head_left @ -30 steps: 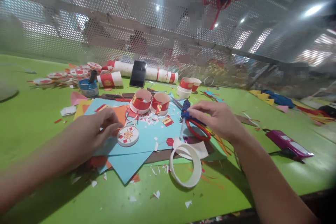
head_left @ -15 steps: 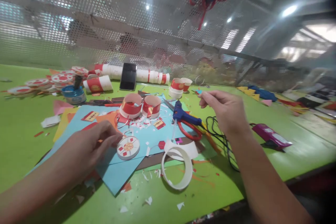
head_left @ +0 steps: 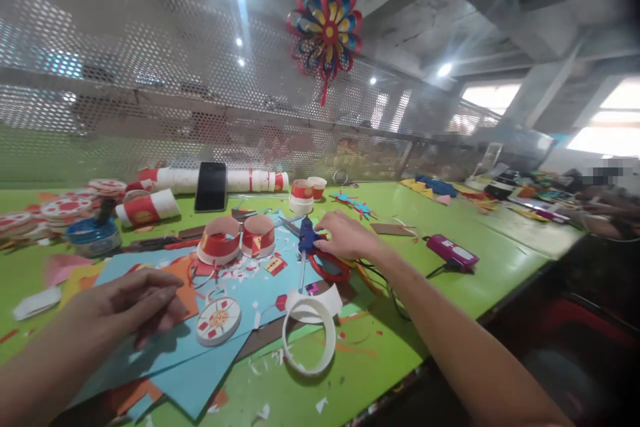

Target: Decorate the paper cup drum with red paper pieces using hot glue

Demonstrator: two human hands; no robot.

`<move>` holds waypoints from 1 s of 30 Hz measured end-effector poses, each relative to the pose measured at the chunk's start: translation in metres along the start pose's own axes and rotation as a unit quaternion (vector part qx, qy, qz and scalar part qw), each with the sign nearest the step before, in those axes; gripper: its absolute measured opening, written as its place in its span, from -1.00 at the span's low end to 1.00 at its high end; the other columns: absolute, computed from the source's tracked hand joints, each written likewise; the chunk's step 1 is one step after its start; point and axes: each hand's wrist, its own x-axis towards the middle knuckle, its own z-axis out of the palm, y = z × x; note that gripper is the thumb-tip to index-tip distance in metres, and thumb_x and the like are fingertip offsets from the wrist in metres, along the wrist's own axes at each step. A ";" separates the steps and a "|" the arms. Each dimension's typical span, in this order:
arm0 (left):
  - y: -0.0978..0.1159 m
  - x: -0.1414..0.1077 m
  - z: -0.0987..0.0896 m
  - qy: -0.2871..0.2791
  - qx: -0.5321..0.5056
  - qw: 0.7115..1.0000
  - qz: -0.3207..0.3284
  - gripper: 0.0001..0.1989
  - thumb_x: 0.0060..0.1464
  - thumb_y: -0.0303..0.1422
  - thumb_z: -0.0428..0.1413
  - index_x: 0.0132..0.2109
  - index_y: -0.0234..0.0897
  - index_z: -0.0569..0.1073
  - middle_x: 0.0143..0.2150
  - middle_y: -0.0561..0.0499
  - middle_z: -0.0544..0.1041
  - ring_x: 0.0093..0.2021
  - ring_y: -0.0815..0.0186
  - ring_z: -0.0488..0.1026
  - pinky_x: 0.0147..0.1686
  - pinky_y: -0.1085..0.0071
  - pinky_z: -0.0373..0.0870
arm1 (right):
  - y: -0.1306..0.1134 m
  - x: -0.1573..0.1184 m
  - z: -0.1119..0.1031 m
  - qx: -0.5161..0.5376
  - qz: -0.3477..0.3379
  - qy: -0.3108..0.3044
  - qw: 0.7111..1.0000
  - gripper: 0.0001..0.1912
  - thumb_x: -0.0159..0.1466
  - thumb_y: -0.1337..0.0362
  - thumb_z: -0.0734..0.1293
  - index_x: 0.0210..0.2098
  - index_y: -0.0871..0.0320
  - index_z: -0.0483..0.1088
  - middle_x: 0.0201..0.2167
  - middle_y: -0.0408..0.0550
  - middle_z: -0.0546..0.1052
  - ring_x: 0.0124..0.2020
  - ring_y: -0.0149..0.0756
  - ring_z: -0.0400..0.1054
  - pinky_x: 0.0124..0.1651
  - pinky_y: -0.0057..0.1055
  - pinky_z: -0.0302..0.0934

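Note:
My right hand [head_left: 346, 235] reaches over the blue hot glue gun [head_left: 309, 237], fingers closed on its handle. The gun stands nose-down on the papers, a clear glue stick showing. Red-handled scissors [head_left: 330, 267] lie beside it. My left hand [head_left: 137, 303] hovers over the blue paper [head_left: 200, 380], its fingers loosely curled and apart with nothing visible in them. To its right lies a round white disc [head_left: 219, 321] with red and gold pieces. Two red-and-white cup rings [head_left: 220, 241] stand behind. In front of the gun rests a white paper ring [head_left: 309, 337].
A phone [head_left: 211, 187] leans on stacked paper cups [head_left: 250, 180] at the back. An ink-blue jar [head_left: 93, 237] stands left. A purple box [head_left: 453, 252] with a black cord lies right. Paper scraps litter the green table [head_left: 380, 347]. A paper flower [head_left: 329, 32] hangs above.
My right hand has come down from the air onto the glue gun. My left hand has drawn back left from the round disc. The view has tilted up and turned right.

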 end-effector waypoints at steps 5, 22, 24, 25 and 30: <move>0.021 -0.007 0.001 -0.045 -0.089 0.993 -0.055 -0.77 0.00 -0.13 0.20 -0.33 -0.20 0.53 -0.37 -0.01 0.62 -0.52 0.34 0.40 -0.49 0.42 0.37 | -0.005 0.002 0.014 -0.106 0.021 -0.042 0.993 -0.73 0.34 0.19 0.30 -0.03 0.19 0.40 -0.01 0.02 0.46 -0.05 -0.18 0.39 -0.01 -0.11 0.32; 0.037 -0.015 0.005 -0.078 -0.135 0.983 -0.095 -0.78 0.00 -0.23 0.18 -0.35 -0.30 0.39 -0.37 -0.08 0.64 -0.50 0.37 0.47 -0.52 0.47 0.32 | 0.023 0.011 0.024 -0.010 0.015 -0.019 1.000 -0.72 0.17 0.22 0.31 -0.19 0.19 0.54 -0.19 0.05 0.58 -0.18 -0.12 0.42 -0.18 -0.34 0.24; 0.038 -0.014 0.006 -0.078 -0.115 0.986 -0.092 -0.77 -0.02 -0.20 0.17 -0.35 -0.29 0.40 -0.39 -0.07 0.63 -0.51 0.37 0.46 -0.53 0.46 0.31 | 0.026 0.010 0.024 0.017 0.012 -0.022 1.000 -0.71 0.16 0.25 0.31 -0.17 0.19 0.54 -0.20 0.04 0.58 -0.20 -0.14 0.43 -0.18 -0.34 0.26; 0.037 -0.013 0.007 -0.077 -0.106 0.987 -0.088 -0.76 -0.03 -0.19 0.17 -0.36 -0.29 0.40 -0.41 -0.06 0.62 -0.52 0.37 0.45 -0.54 0.46 0.30 | 0.028 0.010 0.024 0.028 0.011 -0.023 0.999 -0.71 0.14 0.26 0.31 -0.17 0.20 0.54 -0.22 0.04 0.58 -0.21 -0.14 0.43 -0.19 -0.34 0.26; 0.030 -0.012 0.009 -0.069 -0.045 0.995 -0.053 -0.78 -0.01 -0.20 0.12 -0.37 -0.28 0.42 -0.44 -0.03 0.59 -0.54 0.37 0.41 -0.56 0.46 0.27 | 0.023 0.008 0.023 0.053 0.006 -0.011 0.999 -0.74 0.02 0.36 0.34 -0.29 0.19 0.56 -0.29 0.01 0.53 -0.28 -0.15 0.39 -0.21 -0.34 0.24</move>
